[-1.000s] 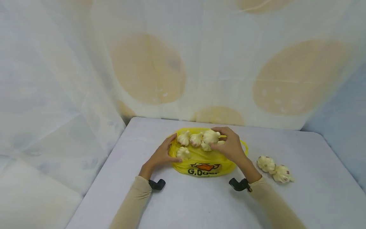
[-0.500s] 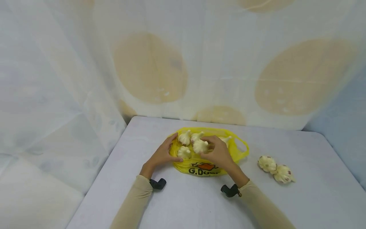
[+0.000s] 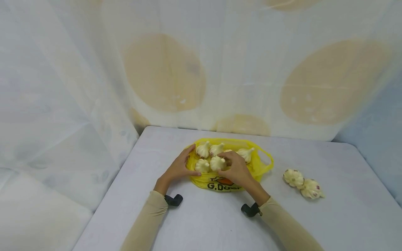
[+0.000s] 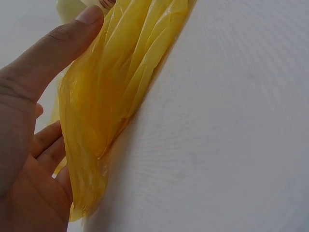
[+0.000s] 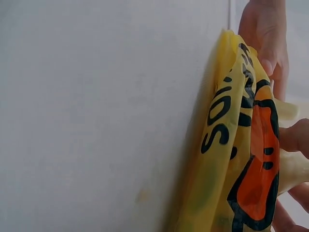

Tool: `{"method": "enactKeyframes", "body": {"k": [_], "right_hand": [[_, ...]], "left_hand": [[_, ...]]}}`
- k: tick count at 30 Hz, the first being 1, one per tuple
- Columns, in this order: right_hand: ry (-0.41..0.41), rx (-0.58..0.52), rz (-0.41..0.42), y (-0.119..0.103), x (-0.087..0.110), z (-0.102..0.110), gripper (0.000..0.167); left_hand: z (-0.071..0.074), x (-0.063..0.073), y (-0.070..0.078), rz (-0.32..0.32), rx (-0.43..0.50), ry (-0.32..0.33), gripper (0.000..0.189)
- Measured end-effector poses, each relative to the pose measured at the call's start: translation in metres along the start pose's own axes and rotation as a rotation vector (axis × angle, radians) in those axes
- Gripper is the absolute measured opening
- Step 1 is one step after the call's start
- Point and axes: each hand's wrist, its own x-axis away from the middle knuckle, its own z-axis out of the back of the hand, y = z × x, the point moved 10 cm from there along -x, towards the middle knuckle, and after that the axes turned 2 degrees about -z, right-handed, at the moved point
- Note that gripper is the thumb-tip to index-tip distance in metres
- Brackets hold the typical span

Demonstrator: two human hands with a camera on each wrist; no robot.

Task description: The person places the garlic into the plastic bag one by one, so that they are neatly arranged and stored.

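A yellow plastic bag (image 3: 262,168) with printed lettering lies on the table, its mouth spread around several garlic bulbs. My left hand (image 3: 176,171) holds the bag's left end, the thumb (image 4: 60,46) along the front rim and the fingers around the far side. With thumb and fingers my right hand (image 3: 239,171) grips a garlic bulb (image 3: 216,164) inside the bag, right beside the front left bulb (image 3: 202,166). Behind them sit two more bulbs, one at the back left (image 3: 202,150). Another bulb (image 3: 246,154) lies at the right, and my right hand partly hides one near it.
Two garlic bulbs lie together on the table to the right of the bag, one farther back (image 3: 293,178) and one nearer (image 3: 311,189). A white cloth covers the table (image 3: 201,223). Patterned curtains (image 3: 238,69) hang behind and at the sides.
My right hand has carried its garlic bulb left and toward me, from the back right of the bag down into the front row. The left hand stays at the bag's left end.
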Motion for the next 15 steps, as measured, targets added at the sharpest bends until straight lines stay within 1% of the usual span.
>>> {"method": "enactKeyframes", "body": {"k": [7, 15], "right_hand": [[-0.007, 0.055, -0.007, 0.0008, -0.0008, -0.0038, 0.054], [-0.023, 0.075, -0.005, 0.0033, -0.0008, -0.0078, 0.053]], "left_hand": [[-0.0002, -0.0007, 0.003, -0.001, 0.023, -0.006, 0.118], [-0.0006, -0.0007, 0.0031, -0.001, 0.046, -0.013, 0.119]]}}
